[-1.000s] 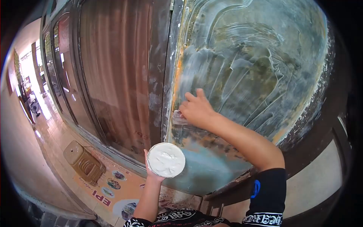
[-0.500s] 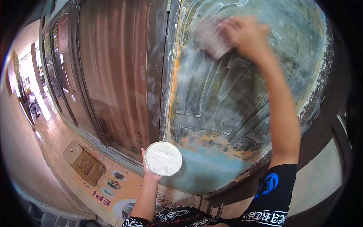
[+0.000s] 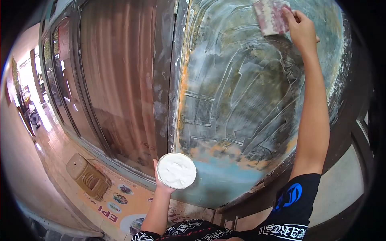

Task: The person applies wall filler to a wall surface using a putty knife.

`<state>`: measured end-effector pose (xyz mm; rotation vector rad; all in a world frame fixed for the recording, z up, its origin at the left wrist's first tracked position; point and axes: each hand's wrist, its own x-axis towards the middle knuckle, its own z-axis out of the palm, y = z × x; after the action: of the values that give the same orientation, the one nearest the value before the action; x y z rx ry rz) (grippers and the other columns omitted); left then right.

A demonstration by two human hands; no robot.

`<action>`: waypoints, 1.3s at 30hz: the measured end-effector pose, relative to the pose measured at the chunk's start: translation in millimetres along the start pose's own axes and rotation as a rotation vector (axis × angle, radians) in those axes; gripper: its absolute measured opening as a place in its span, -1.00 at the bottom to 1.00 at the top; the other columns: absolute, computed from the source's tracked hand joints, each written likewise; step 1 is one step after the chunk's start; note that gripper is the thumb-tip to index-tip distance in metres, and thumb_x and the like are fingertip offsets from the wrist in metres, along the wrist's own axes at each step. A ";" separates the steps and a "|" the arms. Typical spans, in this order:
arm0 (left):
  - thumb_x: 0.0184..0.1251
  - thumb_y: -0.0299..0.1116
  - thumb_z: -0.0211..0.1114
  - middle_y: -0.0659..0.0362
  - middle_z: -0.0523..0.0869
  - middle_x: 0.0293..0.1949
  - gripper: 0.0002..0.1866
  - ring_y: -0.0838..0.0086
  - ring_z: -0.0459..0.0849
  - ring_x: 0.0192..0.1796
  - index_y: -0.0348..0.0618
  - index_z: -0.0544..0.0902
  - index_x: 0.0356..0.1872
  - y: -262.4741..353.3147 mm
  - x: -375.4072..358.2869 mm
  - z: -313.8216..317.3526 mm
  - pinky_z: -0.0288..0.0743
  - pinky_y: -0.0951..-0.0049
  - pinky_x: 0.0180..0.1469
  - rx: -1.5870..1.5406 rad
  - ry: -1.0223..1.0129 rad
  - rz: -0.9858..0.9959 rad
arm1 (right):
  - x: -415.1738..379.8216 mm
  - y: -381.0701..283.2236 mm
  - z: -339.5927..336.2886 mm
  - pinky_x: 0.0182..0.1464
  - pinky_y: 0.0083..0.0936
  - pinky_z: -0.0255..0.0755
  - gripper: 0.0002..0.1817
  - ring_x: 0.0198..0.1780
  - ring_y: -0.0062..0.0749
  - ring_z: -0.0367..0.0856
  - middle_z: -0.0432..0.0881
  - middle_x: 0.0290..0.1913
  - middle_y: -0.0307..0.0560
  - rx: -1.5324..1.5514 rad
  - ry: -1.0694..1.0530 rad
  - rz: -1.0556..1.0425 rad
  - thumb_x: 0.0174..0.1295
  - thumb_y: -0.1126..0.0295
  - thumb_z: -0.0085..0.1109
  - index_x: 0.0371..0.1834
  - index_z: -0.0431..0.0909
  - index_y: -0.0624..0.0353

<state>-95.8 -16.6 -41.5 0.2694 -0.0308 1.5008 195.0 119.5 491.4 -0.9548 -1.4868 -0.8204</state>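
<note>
High on the wall, my right hand (image 3: 300, 30) is closed on a flat, pinkish-white stained scraper (image 3: 272, 17), which lies against the surface. The wall (image 3: 249, 84) is blue-green and dark, streaked with curved white smears, with orange patches along its left and lower parts. My left hand (image 3: 163, 185) holds up a round container of white paste (image 3: 176, 170) from below, low in front of the wall. Most of its fingers are hidden behind the container.
Left of the wall is a dark-framed window (image 3: 120, 80) with a reddish-brown curtain. A brown plastic stool (image 3: 87, 176) rests on the floor beside an orange printed banner (image 3: 108, 207). A fan (image 3: 34, 118) stands far left.
My right hand has moved up and to the right with the scraper, and new curved streaks show on the wall. My left hand and the container have shifted slightly in view.
</note>
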 end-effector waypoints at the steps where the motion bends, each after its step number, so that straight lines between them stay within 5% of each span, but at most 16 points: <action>1: 0.40 0.44 -0.12 -0.08 0.53 0.34 -0.12 -0.06 0.52 0.33 -0.16 0.46 0.38 -1.3 1.4 1.1 0.38 -0.17 0.37 0.001 -0.006 -0.005 | -18.8 -13.5 -3.7 -0.08 -0.33 0.44 -0.54 -0.22 -0.19 0.70 0.75 -0.33 -0.12 0.141 -0.125 -0.046 0.33 -0.07 0.20 -0.13 0.74 0.13; 4: 0.37 0.49 -0.16 -0.09 0.53 0.33 -0.06 -0.05 0.54 0.32 -0.19 0.44 0.39 -5.9 10.0 4.5 0.41 -0.15 0.35 -0.008 0.037 -0.028 | -112.8 -69.3 8.7 0.13 -0.05 0.16 -0.70 0.02 -0.25 0.51 0.71 -0.20 -0.24 0.050 -0.357 -0.367 0.32 -0.01 0.22 -0.24 0.75 -0.07; 8: 0.36 0.50 -0.15 -0.08 0.55 0.32 -0.06 -0.05 0.54 0.31 -0.19 0.46 0.37 -14.5 18.5 9.5 0.41 -0.14 0.35 0.002 0.054 -0.080 | -213.2 -95.4 52.7 0.08 0.15 0.20 -0.76 0.04 -0.28 0.54 0.73 -0.32 -0.28 -0.004 -0.673 -0.721 0.23 0.08 0.25 -0.38 0.71 -0.03; 10: 0.35 0.51 -0.14 -0.08 0.55 0.32 -0.05 -0.05 0.55 0.31 -0.19 0.46 0.36 -15.2 19.9 7.4 0.42 -0.14 0.35 0.002 0.042 -0.092 | -186.9 -92.4 45.6 0.07 0.12 0.20 -0.76 0.04 -0.30 0.55 0.74 -0.30 -0.28 -0.157 -0.699 -0.660 0.26 0.05 0.21 -0.32 0.73 -0.08; 14: 0.34 0.51 -0.13 -0.08 0.54 0.33 -0.05 -0.06 0.54 0.31 -0.18 0.46 0.37 -14.2 22.5 1.1 0.42 -0.15 0.34 -0.034 0.018 -0.089 | -68.9 -18.7 1.7 0.07 0.15 0.20 -0.74 0.11 -0.23 0.59 0.76 -0.16 -0.17 -0.305 -0.106 -0.269 0.37 0.10 0.09 -0.19 0.76 -0.12; 15: 0.34 0.51 -0.14 -0.08 0.54 0.33 -0.05 -0.05 0.54 0.31 -0.18 0.46 0.36 -14.4 22.1 5.1 0.42 -0.14 0.34 -0.013 0.025 -0.080 | -28.0 54.8 15.2 0.07 0.00 0.27 -0.70 0.05 -0.24 0.65 0.78 -0.21 -0.13 0.013 0.088 -0.298 0.35 0.08 0.15 -0.16 0.77 -0.03; 17: 0.41 0.43 -0.13 -0.08 0.51 0.36 -0.12 -0.09 0.50 0.34 -0.15 0.44 0.40 -12.6 19.3 -0.4 0.36 -0.19 0.37 -0.010 -0.009 -0.074 | -7.9 40.4 -39.3 0.04 -0.21 0.35 -0.67 -0.08 -0.22 0.71 0.78 -0.29 -0.12 -0.097 -0.042 0.169 0.32 0.08 0.21 -0.15 0.76 0.10; 20: 0.41 0.43 -0.13 -0.09 0.52 0.35 -0.12 -0.09 0.51 0.34 -0.16 0.45 0.39 -12.5 22.7 0.3 0.36 -0.19 0.38 -0.039 -0.021 -0.077 | -52.0 -5.0 -21.8 0.04 -0.20 0.35 -0.67 -0.26 -0.19 0.72 0.76 -0.37 -0.12 -0.047 0.029 -0.045 0.34 0.09 0.20 -0.16 0.75 0.13; 22: 0.41 0.43 -0.12 -0.09 0.54 0.33 -0.12 -0.08 0.52 0.33 -0.17 0.46 0.38 -16.0 24.7 8.2 0.37 -0.17 0.37 -0.039 -0.008 -0.085 | -104.8 -44.2 12.3 0.10 0.10 0.13 -0.72 0.00 -0.26 0.57 0.75 -0.23 -0.23 0.014 -0.063 -0.374 0.32 0.01 0.19 -0.22 0.78 -0.12; 23: 0.38 0.47 -0.13 -0.09 0.54 0.33 -0.09 -0.06 0.53 0.32 -0.18 0.45 0.38 -17.6 25.5 11.4 0.39 -0.15 0.36 -0.023 0.008 -0.087 | -126.9 -72.1 14.4 0.16 0.17 0.10 -0.73 0.12 -0.26 0.48 0.74 -0.17 -0.28 -0.006 -0.355 -0.390 0.30 0.00 0.20 -0.20 0.77 -0.16; 26: 0.36 0.51 -0.17 -0.09 0.54 0.33 -0.05 -0.05 0.53 0.32 -0.19 0.44 0.39 -22.2 26.3 10.8 0.40 -0.14 0.36 -0.026 -0.012 -0.113 | -174.4 -110.3 63.4 0.15 0.14 0.14 -0.81 0.01 -0.26 0.52 0.72 -0.30 -0.34 -0.051 -0.532 -0.593 0.24 0.10 0.29 -0.28 0.74 -0.09; 31: 0.36 0.50 -0.16 -0.09 0.53 0.33 -0.05 -0.06 0.53 0.32 -0.18 0.44 0.39 -19.2 21.1 -0.2 0.40 -0.15 0.35 -0.085 -0.082 -0.117 | -71.9 -61.7 43.1 0.12 0.43 0.12 -0.60 0.08 -0.16 0.58 0.76 -0.12 -0.24 -0.390 -0.100 -0.401 0.37 -0.10 0.07 -0.11 0.75 -0.10; 32: 0.36 0.50 -0.16 -0.09 0.53 0.33 -0.05 -0.06 0.53 0.32 -0.18 0.44 0.39 -17.5 21.5 0.3 0.40 -0.15 0.35 -0.090 -0.084 -0.111 | -40.7 -39.3 27.6 0.12 0.29 0.27 -0.58 0.02 -0.09 0.63 0.77 -0.08 -0.14 -0.352 -0.011 -0.209 0.38 -0.07 0.08 -0.08 0.75 -0.01; 34: 0.40 0.44 -0.11 -0.08 0.55 0.32 -0.12 -0.07 0.53 0.32 -0.17 0.46 0.37 -13.7 18.0 0.9 0.38 -0.17 0.36 -0.056 -0.043 -0.076 | 16.4 31.8 -2.4 -0.13 -0.42 0.48 -0.59 -0.23 -0.13 0.72 0.78 -0.29 0.03 -0.112 0.126 -0.066 0.40 0.05 0.14 -0.12 0.73 0.21; 37: 0.37 0.48 -0.14 -0.08 0.55 0.32 -0.08 -0.06 0.54 0.31 -0.17 0.47 0.37 -10.2 16.6 1.3 0.40 -0.16 0.35 -0.033 0.008 -0.059 | 17.1 39.3 -27.9 -0.14 -0.38 0.49 -0.59 -0.26 -0.24 0.71 0.77 -0.33 0.00 -0.081 0.254 0.096 0.39 0.05 0.18 -0.09 0.72 0.22; 39: 0.34 0.52 -0.15 -0.08 0.55 0.31 -0.04 -0.04 0.55 0.31 -0.18 0.46 0.37 -11.2 17.0 5.7 0.42 -0.14 0.34 0.002 0.043 -0.062 | -14.5 1.2 -18.2 -0.17 -0.39 0.49 -0.58 -0.27 -0.29 0.72 0.78 -0.31 0.00 0.142 0.066 -0.030 0.38 0.02 0.17 -0.07 0.73 0.18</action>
<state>-82.7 -1.5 -34.5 0.2373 0.0130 1.4451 204.5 101.9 479.2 -0.7944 -1.4851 -0.7501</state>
